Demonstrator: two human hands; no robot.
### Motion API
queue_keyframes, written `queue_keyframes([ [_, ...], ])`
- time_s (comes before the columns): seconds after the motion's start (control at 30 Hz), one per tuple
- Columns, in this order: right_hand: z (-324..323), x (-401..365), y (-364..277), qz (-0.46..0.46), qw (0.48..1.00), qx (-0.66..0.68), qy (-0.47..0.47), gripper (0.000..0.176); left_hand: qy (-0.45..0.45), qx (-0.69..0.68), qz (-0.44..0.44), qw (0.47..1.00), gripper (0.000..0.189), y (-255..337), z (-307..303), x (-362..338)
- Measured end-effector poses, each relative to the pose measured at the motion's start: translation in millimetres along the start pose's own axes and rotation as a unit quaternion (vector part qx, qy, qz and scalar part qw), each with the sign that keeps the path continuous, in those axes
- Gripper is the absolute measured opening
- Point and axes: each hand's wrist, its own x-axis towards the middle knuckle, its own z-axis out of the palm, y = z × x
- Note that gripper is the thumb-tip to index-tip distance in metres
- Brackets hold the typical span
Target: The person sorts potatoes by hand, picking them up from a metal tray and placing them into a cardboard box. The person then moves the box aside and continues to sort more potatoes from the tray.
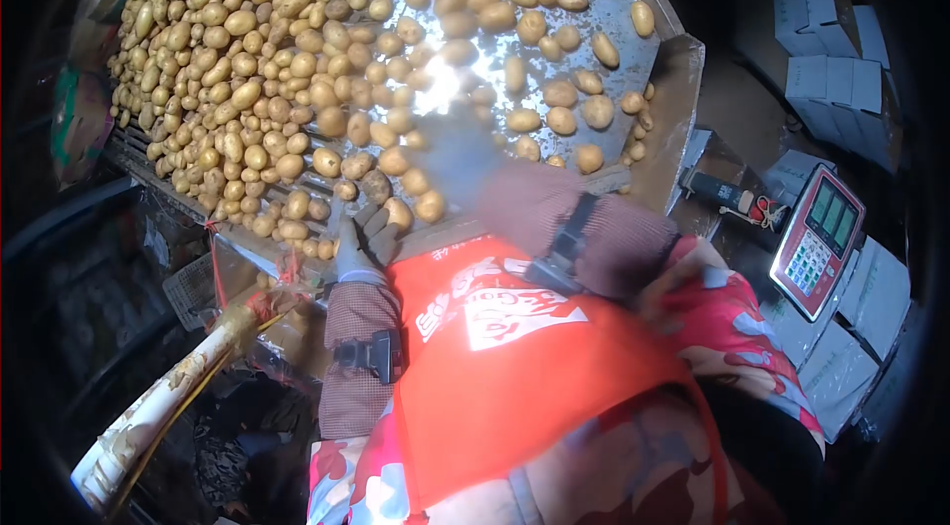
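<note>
Left hand (361, 240) is in a grey glove and sits at the near edge of the metal sorting table (648, 70). Its fingers are loosely spread and pointing up into the spuds, not wrapped round anything as far as I can see. One potato (400, 213) is touching the fingertips on the right side, with a couple more just beside it.

Right hand (447, 154) is further out over the table, but it's a blur and sits right under a bright glare patch. Honestly can't tell if it's open, closed or holding one. The checked sleeve (604, 238) leading to it has a black strap (566, 246) across it, and the left forearm has a similar black strap (368, 357).

Beyond the hands, the big heap of potatoes (247, 60) covers most of the table. It's thick on the left and far side, thinning to scattered loose ones on the bare shiny metal at the right.

Closest to the camera is a red apron (515, 367) with white print over a patterned top. Off the right side of the table is a digital weighing scale (817, 243) with a green display and keypad. White cardboard boxes (831, 70) are stacked behind and below it. A grubby white pipe (148, 416) runs diagonally at lower left.
</note>
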Motion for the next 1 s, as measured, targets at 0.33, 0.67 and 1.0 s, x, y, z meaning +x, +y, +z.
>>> queue_keyframes([
  [0.33, -115, -95, 71, 0.08, 0.99, -0.012, -0.118, 0.041, -0.032, -0.009, 0.002, 0.999, 0.066, -6, -6, 5],
  [0.67, -161, -105, 208, 0.267, 0.961, -0.031, 0.063, 0.03, -0.023, -0.001, -0.004, 1.0, 0.065, -3, -6, 7],
  [1.0, -101, -57, 211, 0.193, 0.97, -0.085, -0.121, 0.055, -0.018, -0.021, -0.019, 0.999, 0.065, -3, -6, 7],
])
